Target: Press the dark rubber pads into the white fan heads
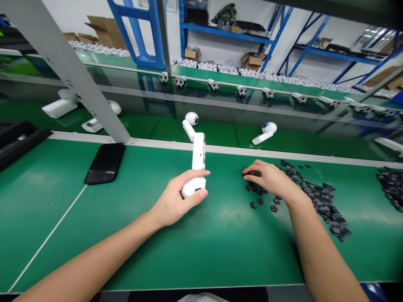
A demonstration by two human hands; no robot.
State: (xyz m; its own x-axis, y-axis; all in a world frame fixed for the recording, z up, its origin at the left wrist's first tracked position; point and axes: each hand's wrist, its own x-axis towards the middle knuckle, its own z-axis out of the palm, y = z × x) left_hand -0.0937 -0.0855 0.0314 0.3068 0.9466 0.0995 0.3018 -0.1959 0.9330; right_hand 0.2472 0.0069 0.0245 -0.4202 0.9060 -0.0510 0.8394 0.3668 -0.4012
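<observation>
Two hands at work: both mine, over the green tabletop (pixel 157 256); one is occupied, the other is down among small parts.
Left hand: my left hand (pixel 171 201), just left of centre in the frame, grasps the white unit (pixel 198 151) by its round end, thumb and fingers wrapped about it.
White unit: it sits at the centre of the frame, its long stem pointing up toward the pale rail (pixel 220 149); a dark patch shows beside my thumb, but I cannot tell whether that is a fitted piece.
Right hand: my right hand (pixel 267 176), right of centre, has its fingertips drawn together above the loose black pieces (pixel 273 208); I cannot tell whether they grip one.
Black supply: a long heap (pixel 324 205) spreads at the right, and a second pile (pixel 390 188) lies at the right edge; plenty looks unused.
Done, as I judge it: the row of balls (pixel 242 91) across the upper frame carries black patches and looks patterned already.
Left, as I judge it: my unit seems mid-work, its round end mostly covered by my hand; the units beyond the rail, one at upper centre (pixel 192 118) and another right of it (pixel 269 128), look mostly white and unpatterned.
</observation>
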